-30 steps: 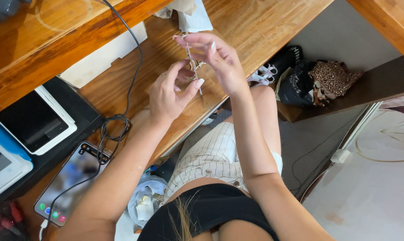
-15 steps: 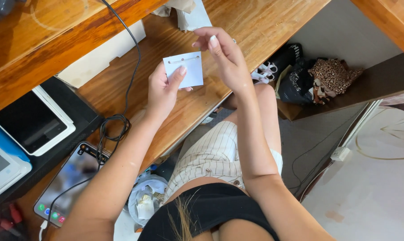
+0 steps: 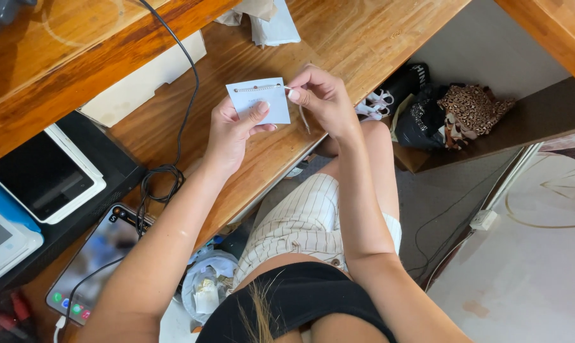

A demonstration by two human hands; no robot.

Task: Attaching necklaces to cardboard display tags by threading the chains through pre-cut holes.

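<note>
left hand [image 3: 231, 130] pinches a small white card [image 3: 260, 100] steady over the wooden desk [image 3: 192, 121] while right hand [image 3: 322, 101] pinches what looks like a thin chain [image 3: 302, 114] at its edge.

The phone [image 3: 103, 257] screen at the bench's near left edge is blurred. The thin chain [image 3: 262, 88] along the white card's [image 3: 260, 101] top is too small to read, perhaps beaded. The left hand [image 3: 231, 130] thumb covers the card's lower corner; the picture's left edge cuts the white tablets [image 3: 8, 235].
</note>
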